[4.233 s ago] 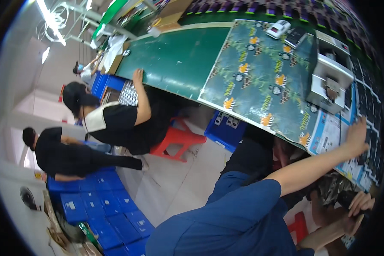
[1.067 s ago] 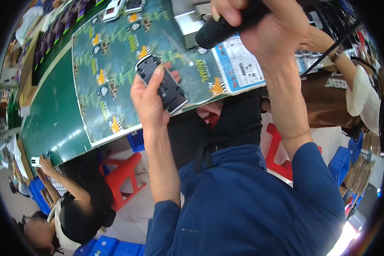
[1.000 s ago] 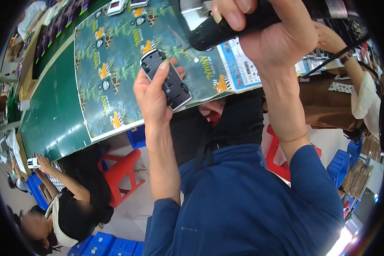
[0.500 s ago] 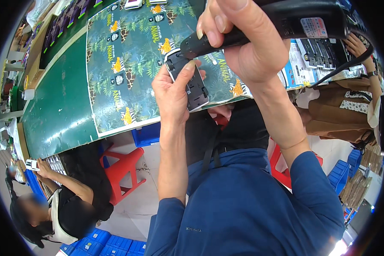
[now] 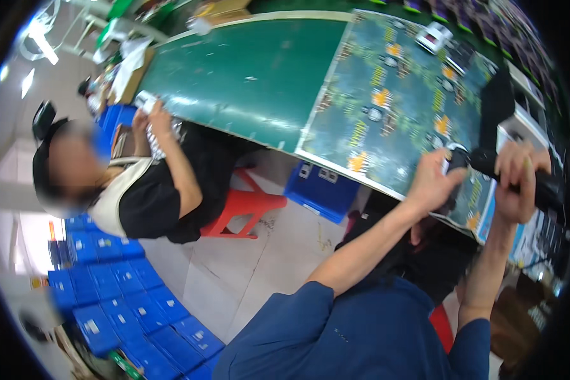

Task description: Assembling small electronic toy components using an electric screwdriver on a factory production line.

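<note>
Over the printed sheet (image 5: 342, 136), my left hand (image 5: 429, 185) grips a toy car (image 5: 457, 158), its dark underside up and a pale rim at its end. My right hand (image 5: 516, 180) is wrapped round a thick black electric screwdriver (image 5: 546, 191). The tool's nose points left at the car's upper end; whether its bit touches a screw is hidden by blur. Farther back on the sheet stand a white toy car (image 5: 433, 38) and a dark toy car (image 5: 460, 57).
To the left, a co-worker (image 5: 133, 196) sits by the green table (image 5: 247, 76) holding a small white item. A red stool (image 5: 244, 212) stands below. A blue bin (image 5: 320, 190) sits under the table edge; several blue boxes (image 5: 126, 297) cover the floor at lower left.
The view has swung left, so the table and my hands sit farther right and more of the co-worker shows. Both hands keep hold of the toy car and the screwdriver.
</note>
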A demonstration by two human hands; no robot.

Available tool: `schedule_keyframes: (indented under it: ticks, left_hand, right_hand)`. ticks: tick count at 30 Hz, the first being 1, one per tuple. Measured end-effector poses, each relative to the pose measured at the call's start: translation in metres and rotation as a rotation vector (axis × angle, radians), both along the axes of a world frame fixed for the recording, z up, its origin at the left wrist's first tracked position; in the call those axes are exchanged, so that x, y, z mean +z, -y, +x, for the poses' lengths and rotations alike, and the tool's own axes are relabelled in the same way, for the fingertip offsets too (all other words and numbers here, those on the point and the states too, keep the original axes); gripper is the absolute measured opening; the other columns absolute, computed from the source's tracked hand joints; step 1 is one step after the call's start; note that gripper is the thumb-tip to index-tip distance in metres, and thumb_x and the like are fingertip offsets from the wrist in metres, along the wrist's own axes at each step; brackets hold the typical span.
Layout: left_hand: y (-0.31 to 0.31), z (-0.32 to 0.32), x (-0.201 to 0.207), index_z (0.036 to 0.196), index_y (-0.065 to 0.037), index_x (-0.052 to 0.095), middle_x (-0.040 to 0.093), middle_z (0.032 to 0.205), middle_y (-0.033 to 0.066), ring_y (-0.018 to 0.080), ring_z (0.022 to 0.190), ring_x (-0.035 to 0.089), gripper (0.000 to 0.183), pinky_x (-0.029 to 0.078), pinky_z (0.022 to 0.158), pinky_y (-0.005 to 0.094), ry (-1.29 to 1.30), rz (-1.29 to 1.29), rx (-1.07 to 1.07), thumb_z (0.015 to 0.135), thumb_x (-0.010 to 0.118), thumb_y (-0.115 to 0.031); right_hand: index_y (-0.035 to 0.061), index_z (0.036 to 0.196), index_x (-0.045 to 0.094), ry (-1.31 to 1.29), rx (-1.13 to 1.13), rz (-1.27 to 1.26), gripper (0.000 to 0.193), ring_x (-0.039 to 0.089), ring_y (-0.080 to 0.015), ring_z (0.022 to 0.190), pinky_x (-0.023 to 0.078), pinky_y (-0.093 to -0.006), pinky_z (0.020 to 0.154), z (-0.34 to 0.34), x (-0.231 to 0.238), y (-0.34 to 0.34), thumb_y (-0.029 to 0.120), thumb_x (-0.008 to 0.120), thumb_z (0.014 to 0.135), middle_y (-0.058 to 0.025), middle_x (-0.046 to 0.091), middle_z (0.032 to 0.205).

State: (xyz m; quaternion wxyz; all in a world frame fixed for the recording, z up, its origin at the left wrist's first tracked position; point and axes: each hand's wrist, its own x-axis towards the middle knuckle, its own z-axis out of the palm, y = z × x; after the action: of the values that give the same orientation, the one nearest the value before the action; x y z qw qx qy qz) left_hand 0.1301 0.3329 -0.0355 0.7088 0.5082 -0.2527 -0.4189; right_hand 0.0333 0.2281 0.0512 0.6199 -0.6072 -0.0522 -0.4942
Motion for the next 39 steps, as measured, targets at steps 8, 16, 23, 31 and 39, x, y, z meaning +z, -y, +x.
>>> schedule_keyframes:
  ticks: [8,16,23,31,39]
  left_hand:
    - [-0.005,0.0,0.004,0.079,0.0,0.06,0.057,0.066,-0.0017,0.0059,0.063,0.05,0.011,0.043,0.056,0.0265,0.099,0.0,0.056,0.074,0.069,-0.004]
    - [-0.001,0.001,0.007,0.08,-0.001,0.061,0.061,0.07,-0.0006,0.0065,0.064,0.054,0.012,0.046,0.058,0.0263,0.024,-0.069,0.049,0.076,0.07,-0.007]
    - [0.003,0.014,-0.001,0.101,-0.004,0.058,0.064,0.081,0.0041,0.0115,0.065,0.062,0.016,0.052,0.059,0.0266,-0.42,-0.172,-0.035,0.092,0.065,-0.014]
    - [-0.012,0.012,-0.011,0.117,-0.005,0.052,0.061,0.098,0.0049,0.0154,0.085,0.064,0.041,0.058,0.071,0.0343,-0.498,-0.235,-0.074,0.079,0.067,0.002]
    - [-0.012,0.016,-0.005,0.113,-0.003,0.057,0.065,0.097,0.0065,0.0148,0.08,0.065,0.036,0.056,0.068,0.0308,-0.538,-0.277,-0.017,0.079,0.065,0.004]
  right_hand:
    - [0.0096,0.079,0.042,0.034,-0.043,-0.033,0.019,0.039,-0.0108,0.055,0.033,-0.0277,0.058,-0.008,-0.003,-0.003,0.014,0.052,0.094,-0.0021,0.04,0.067]
    - [0.0093,0.086,0.045,0.042,-0.083,-0.066,0.015,0.037,-0.0118,0.063,0.03,-0.0296,0.065,-0.049,0.008,0.011,0.017,0.045,0.1,-0.0012,0.038,0.073]
    - [0.0101,0.083,0.037,0.039,-0.184,-0.087,0.017,0.03,-0.0146,0.067,0.027,-0.0283,0.066,-0.097,0.015,0.041,0.011,0.043,0.099,-0.0018,0.028,0.076]
    - [0.0077,0.082,0.042,0.033,-0.217,-0.039,0.019,0.034,-0.0105,0.06,0.03,-0.0231,0.056,-0.098,0.013,0.032,0.009,0.051,0.098,-0.0025,0.034,0.071]
    - [0.009,0.08,0.039,0.055,-0.245,0.037,0.021,0.033,-0.0122,0.061,0.027,-0.0275,0.061,-0.103,0.015,0.047,0.011,0.049,0.098,-0.0019,0.033,0.072]
